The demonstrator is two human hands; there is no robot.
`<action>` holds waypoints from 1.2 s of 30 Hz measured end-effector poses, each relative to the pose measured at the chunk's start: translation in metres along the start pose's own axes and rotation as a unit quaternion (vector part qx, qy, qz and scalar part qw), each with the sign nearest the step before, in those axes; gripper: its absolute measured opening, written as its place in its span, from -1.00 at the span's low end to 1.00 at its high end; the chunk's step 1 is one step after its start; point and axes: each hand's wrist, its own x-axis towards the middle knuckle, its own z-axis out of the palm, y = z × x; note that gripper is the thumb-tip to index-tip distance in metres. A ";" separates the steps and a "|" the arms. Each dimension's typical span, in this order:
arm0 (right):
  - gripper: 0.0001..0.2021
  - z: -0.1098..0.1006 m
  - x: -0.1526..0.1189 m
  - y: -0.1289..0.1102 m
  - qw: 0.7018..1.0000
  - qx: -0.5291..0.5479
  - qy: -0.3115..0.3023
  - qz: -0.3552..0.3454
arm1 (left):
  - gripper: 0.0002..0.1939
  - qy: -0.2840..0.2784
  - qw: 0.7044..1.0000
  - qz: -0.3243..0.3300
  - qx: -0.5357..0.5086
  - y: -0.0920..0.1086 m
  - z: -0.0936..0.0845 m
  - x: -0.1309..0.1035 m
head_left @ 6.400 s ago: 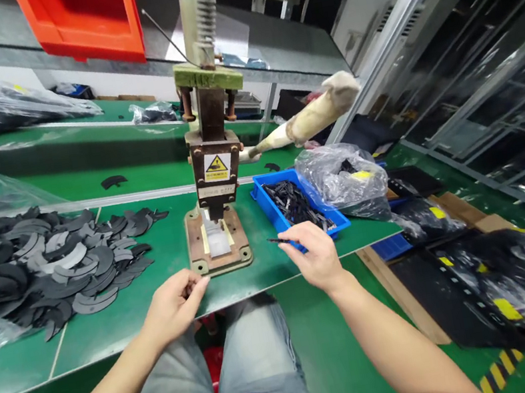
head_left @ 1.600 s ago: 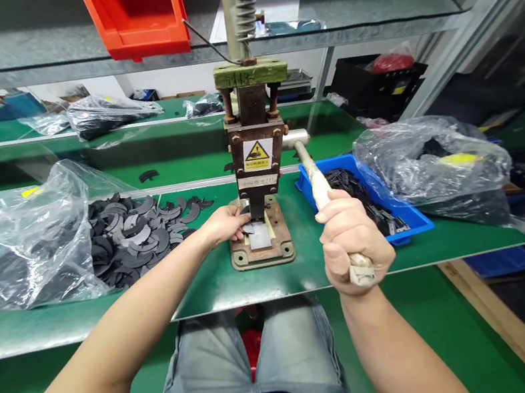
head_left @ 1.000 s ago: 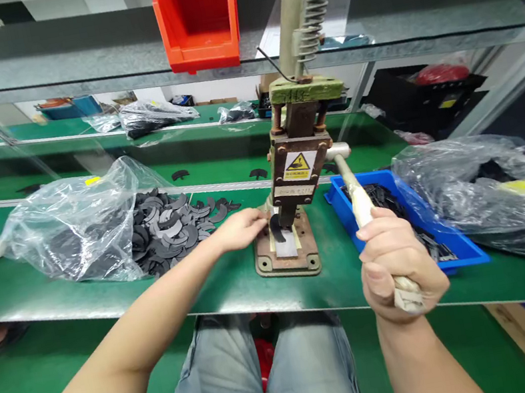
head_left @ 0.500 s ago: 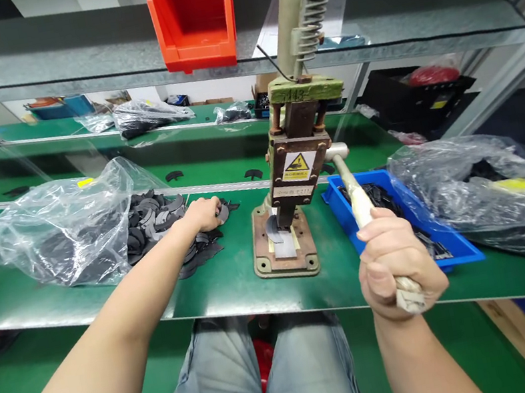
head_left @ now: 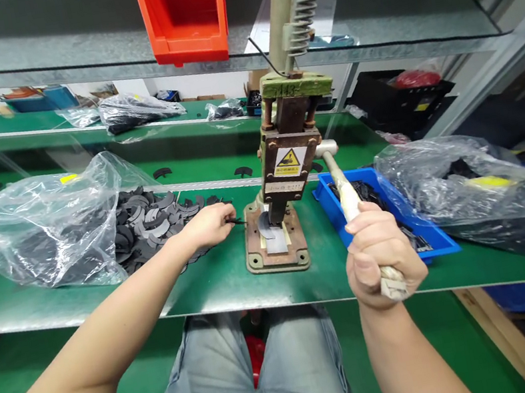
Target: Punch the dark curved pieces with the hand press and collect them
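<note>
My right hand (head_left: 383, 253) is wrapped round the pale, tape-wrapped lever handle (head_left: 347, 195) of a hand press (head_left: 290, 164). Between finger and thumb, my left hand (head_left: 211, 224) pinches a small dark curved piece (head_left: 237, 222), seen edge-on just left of the press base (head_left: 257, 252). Under the press's ram sits another grey curved piece (head_left: 266, 226), on a light plate (head_left: 276, 243). A heap of similar grey and black curved pieces (head_left: 150, 223) spills from a clear plastic bag (head_left: 40, 235) to the left of my left hand.
Right of the press stands a blue tray (head_left: 437, 247) of black parts, with a clear bag (head_left: 469, 187) beside it. Several loose dark pieces (head_left: 242, 171) lie on the green surface behind. Overhead, a red bin (head_left: 190, 46) sits at the edge of a grey shelf (head_left: 62, 39).
My left hand has moved right, from the heap towards the press base, with a curved piece in its fingers. My right hand stays on the lever. The view has shifted slightly.
</note>
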 end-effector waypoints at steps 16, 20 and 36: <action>-0.74 -0.003 -0.001 -0.001 1.000 -0.004 -0.014 0.004 | -0.52 -0.034 0.751 -0.127 -0.647 0.076 0.043 0.007; -0.74 -0.002 -0.001 -0.002 1.000 -0.008 -0.009 0.002 | -0.57 0.018 0.749 -0.148 -0.645 0.083 0.025 0.015; -0.72 0.000 -0.001 0.000 1.000 -0.005 -0.003 -0.003 | -0.62 0.022 0.776 -0.235 -0.584 0.046 0.057 0.007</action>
